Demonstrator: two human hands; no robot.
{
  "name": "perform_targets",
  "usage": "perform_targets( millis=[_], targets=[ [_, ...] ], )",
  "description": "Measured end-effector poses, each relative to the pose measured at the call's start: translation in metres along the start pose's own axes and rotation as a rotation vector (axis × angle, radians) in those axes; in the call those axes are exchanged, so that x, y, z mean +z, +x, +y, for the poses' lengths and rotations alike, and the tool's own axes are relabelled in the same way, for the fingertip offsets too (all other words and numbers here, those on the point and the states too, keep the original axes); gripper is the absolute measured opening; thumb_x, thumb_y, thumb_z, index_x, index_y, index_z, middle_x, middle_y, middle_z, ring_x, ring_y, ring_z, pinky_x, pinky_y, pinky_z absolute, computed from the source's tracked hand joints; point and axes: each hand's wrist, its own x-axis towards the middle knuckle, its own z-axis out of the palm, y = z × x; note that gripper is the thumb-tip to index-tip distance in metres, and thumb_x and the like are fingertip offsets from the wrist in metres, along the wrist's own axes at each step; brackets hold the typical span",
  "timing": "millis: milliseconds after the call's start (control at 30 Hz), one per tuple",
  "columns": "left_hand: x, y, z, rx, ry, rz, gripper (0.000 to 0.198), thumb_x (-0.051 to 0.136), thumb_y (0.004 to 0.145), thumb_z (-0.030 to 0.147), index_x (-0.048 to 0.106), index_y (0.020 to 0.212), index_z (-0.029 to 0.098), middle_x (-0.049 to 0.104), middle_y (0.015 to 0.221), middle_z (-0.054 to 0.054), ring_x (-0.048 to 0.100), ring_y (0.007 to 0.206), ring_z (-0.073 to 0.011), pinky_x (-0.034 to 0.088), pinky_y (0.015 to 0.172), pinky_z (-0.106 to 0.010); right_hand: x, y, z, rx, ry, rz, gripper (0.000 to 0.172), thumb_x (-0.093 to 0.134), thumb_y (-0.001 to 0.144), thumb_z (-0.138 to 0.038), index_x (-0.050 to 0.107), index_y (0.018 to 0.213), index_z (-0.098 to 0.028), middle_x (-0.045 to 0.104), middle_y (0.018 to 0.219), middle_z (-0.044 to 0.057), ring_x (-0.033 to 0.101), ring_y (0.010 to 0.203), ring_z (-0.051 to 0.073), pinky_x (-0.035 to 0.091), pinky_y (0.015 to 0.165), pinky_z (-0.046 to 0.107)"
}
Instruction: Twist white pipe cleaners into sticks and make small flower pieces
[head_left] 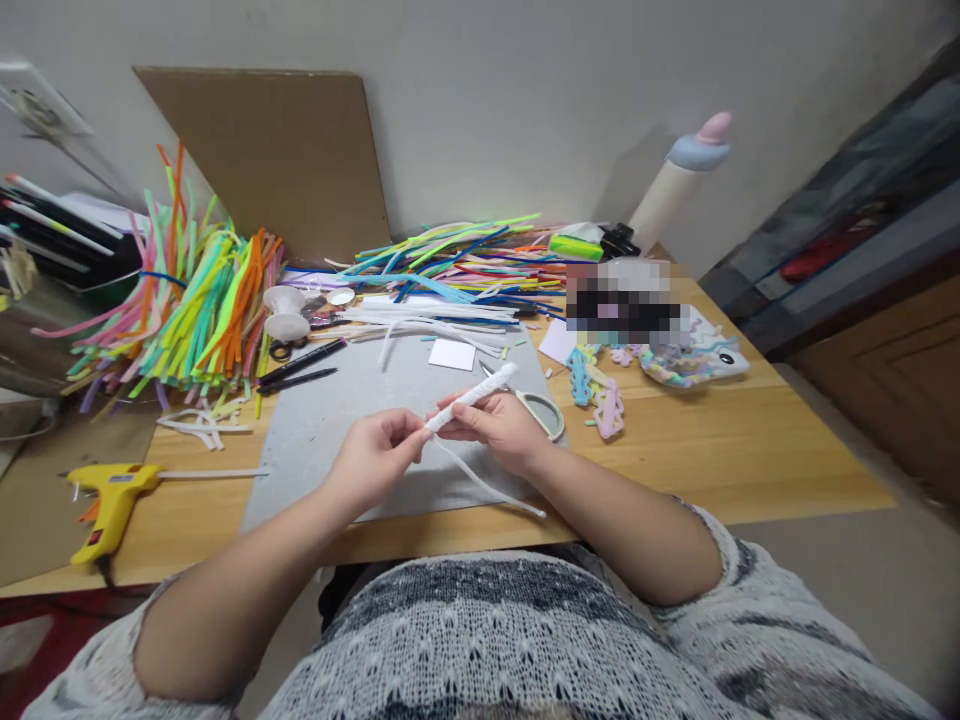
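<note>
Over the grey mat (315, 450) I hold a thick white rod wrapped in pipe cleaner (491, 385), tilted up to the right. My left hand (381, 445) pinches its lower end. Around its middle, the fingers of my right hand (506, 425) are closed. A loose white tail (487, 480) runs from the lower end down to the right. Scissors with a pale handle (546, 415) lie behind my right hand, partly hidden by it. A small white card (451, 354) rests beyond the rod.
Bundled coloured pipe cleaners (217, 310) stand at left, with more in a pile (465, 260) at the back. A yellow glue gun (112, 500) lies front left. Black pens (300, 368), a white spool (286, 312) and pastel pipe-cleaner pieces (609, 408) are also on the table.
</note>
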Motion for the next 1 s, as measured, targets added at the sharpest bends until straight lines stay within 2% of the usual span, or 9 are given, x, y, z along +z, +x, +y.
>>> perform_targets(
  millis=[167,233,367,467,567,667,800,933,1000],
  targets=[
    [-0.005,-0.003,-0.005,-0.039,-0.012,0.008,0.026,0.055,0.075,0.037,0.055,0.064,0.014,0.052,0.055,0.002,0.042,0.05,-0.0085,0.03,0.049,-0.02,-0.005,0.003,-0.004,-0.087,0.09,0.008,0.029,0.074,0.066,-0.036,0.062,0.085,-0.016,0.073,0.082,0.005,0.069,0.08,0.018,0.056,0.075,0.034],
    [-0.005,-0.003,-0.008,-0.067,-0.06,-0.019,0.027,0.055,0.075,0.039,0.055,0.065,0.014,0.051,0.053,0.002,0.039,0.048,-0.0079,0.028,0.047,-0.02,-0.006,0.004,-0.004,-0.087,0.088,-0.019,0.027,0.074,0.066,-0.034,0.062,0.082,-0.015,0.073,0.082,0.005,0.069,0.081,0.019,0.057,0.074,0.034],
    [-0.006,-0.005,-0.012,-0.071,-0.078,-0.01,0.028,0.057,0.074,0.04,0.055,0.065,0.013,0.051,0.054,0.002,0.04,0.049,-0.0078,0.029,0.048,-0.02,-0.008,0.004,-0.006,-0.046,0.09,-0.067,0.029,0.07,0.071,-0.037,0.063,0.09,-0.015,0.072,0.086,0.007,0.068,0.085,0.019,0.056,0.077,0.035],
    [-0.007,-0.007,-0.015,-0.088,-0.089,-0.001,0.028,0.058,0.072,0.04,0.054,0.063,0.014,0.05,0.053,0.002,0.039,0.047,-0.0071,0.027,0.047,-0.019,-0.011,0.005,-0.01,-0.096,0.084,-0.069,0.028,0.067,0.074,-0.038,0.063,0.089,-0.015,0.072,0.089,0.007,0.067,0.089,0.019,0.055,0.08,0.037],
    [-0.008,-0.007,-0.016,-0.146,-0.205,-0.067,0.029,0.06,0.068,0.041,0.052,0.063,0.014,0.047,0.048,0.004,0.034,0.042,-0.0055,0.023,0.042,-0.019,-0.015,0.007,-0.013,-0.109,0.026,-0.159,0.027,0.066,0.075,-0.039,0.064,0.086,-0.014,0.071,0.092,0.008,0.067,0.088,0.02,0.055,0.079,0.036],
    [-0.007,-0.006,-0.018,-0.203,-0.317,-0.102,0.029,0.062,0.066,0.042,0.051,0.063,0.015,0.045,0.046,0.005,0.03,0.038,-0.0041,0.019,0.039,-0.018,-0.02,0.008,-0.015,-0.065,0.012,-0.232,0.031,0.063,0.077,-0.043,0.063,0.092,-0.016,0.071,0.095,0.008,0.067,0.09,0.02,0.055,0.08,0.037],
    [-0.007,-0.005,-0.022,-0.24,-0.383,-0.113,0.03,0.065,0.065,0.041,0.051,0.063,0.014,0.045,0.046,0.005,0.029,0.037,-0.0031,0.015,0.037,-0.017,-0.023,0.009,-0.016,-0.084,-0.022,-0.208,0.031,0.056,0.081,-0.046,0.061,0.093,-0.017,0.07,0.096,0.007,0.066,0.094,0.02,0.054,0.08,0.039],
    [-0.007,-0.005,-0.031,-0.275,-0.538,-0.237,0.031,0.065,0.067,0.04,0.049,0.062,0.014,0.045,0.047,0.006,0.025,0.034,-0.002,0.012,0.034,-0.017,-0.024,0.009,-0.015,-0.082,-0.072,-0.225,0.031,0.052,0.085,-0.044,0.06,0.089,-0.015,0.069,0.097,0.009,0.065,0.095,0.021,0.054,0.081,0.04],
    [-0.006,-0.004,-0.034,-0.327,-0.642,-0.297,0.031,0.065,0.067,0.038,0.047,0.061,0.014,0.043,0.047,0.006,0.023,0.033,-0.0016,0.011,0.033,-0.017,-0.023,0.01,-0.014,-0.052,-0.044,-0.233,0.029,0.05,0.086,-0.043,0.058,0.095,-0.017,0.069,0.098,0.009,0.065,0.097,0.021,0.053,0.082,0.041]
  ],
)
